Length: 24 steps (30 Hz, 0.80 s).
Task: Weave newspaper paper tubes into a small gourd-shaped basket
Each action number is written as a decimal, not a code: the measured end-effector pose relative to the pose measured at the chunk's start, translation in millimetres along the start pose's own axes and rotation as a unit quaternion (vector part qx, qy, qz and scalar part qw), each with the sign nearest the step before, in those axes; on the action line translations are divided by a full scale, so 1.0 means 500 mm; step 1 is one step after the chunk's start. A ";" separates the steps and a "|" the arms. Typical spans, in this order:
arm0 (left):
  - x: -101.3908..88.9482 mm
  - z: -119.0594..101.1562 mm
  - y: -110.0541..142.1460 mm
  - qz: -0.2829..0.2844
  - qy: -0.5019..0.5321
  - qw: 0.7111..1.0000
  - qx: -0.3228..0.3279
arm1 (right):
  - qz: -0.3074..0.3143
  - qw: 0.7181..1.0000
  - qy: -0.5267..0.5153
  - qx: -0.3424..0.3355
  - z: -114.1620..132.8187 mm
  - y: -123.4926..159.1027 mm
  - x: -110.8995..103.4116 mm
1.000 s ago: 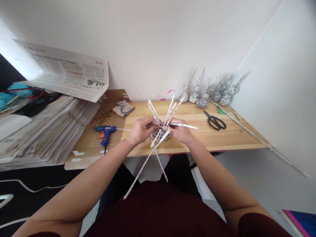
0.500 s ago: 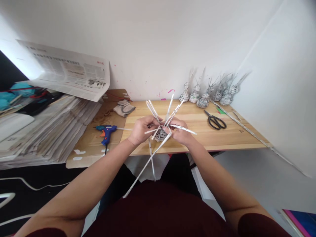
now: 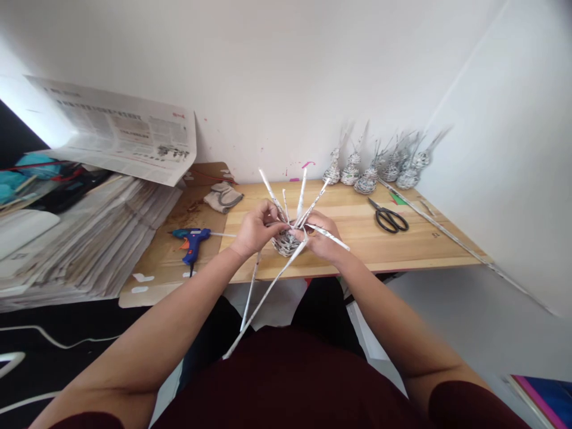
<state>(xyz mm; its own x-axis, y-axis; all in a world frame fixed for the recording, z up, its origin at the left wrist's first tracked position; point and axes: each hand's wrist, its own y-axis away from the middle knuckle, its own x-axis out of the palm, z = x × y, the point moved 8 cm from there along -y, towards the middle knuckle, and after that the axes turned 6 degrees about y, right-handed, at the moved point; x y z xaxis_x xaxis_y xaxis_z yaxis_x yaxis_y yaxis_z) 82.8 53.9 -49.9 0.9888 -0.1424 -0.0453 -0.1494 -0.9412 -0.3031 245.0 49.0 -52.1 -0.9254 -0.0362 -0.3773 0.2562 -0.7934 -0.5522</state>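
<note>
Between my hands is a small round woven paper piece [image 3: 286, 244], made of rolled newspaper tubes. Several stiff paper tubes [image 3: 302, 193] fan up and outward from its top. A long paper tube [image 3: 268, 290] runs from the rim down toward my lap, and another hangs lower left. My left hand [image 3: 260, 227] is closed, thumb and fingers pinched at a tube by the rim's left side. On the right side, my right hand [image 3: 322, 237] grips the woven piece at its rim, thumb on top; its other fingers are partly hidden behind the tubes.
Black scissors [image 3: 391, 219] and a long paper tube [image 3: 440, 228] lie at right. Several woven gourd-like pieces [image 3: 365, 180] stand by the wall. Leftward are a blue glue gun [image 3: 193, 243], a folded cloth [image 3: 222, 197] and stacked newspapers [image 3: 107, 238].
Tubes on the left side that pointed toward me now stand up or are hidden. The hanging tube has swung left, and my left hand has shifted along the rim, showing more of the woven body.
</note>
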 end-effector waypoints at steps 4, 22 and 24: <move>-0.005 0.008 -0.002 -0.019 0.030 0.999 -0.018 | 0.047 0.999 0.003 -0.010 0.008 -0.014 -0.006; 0.031 -0.018 -0.004 0.068 -0.091 0.993 -0.016 | -0.020 1.000 -0.001 0.012 -0.003 -0.009 -0.032; 0.025 -0.013 0.000 0.065 -0.066 0.994 -0.059 | -0.013 1.000 -0.001 -0.001 -0.001 -0.013 -0.040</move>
<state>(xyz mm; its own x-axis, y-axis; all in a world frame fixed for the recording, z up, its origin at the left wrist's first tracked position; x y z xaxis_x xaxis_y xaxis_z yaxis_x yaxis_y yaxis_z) 95.0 50.3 -44.3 0.9515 -0.2311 -0.2030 -0.2672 -0.9478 -0.1739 261.9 55.1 -41.4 -0.9324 -0.0178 -0.3609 0.2330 -0.7930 -0.5629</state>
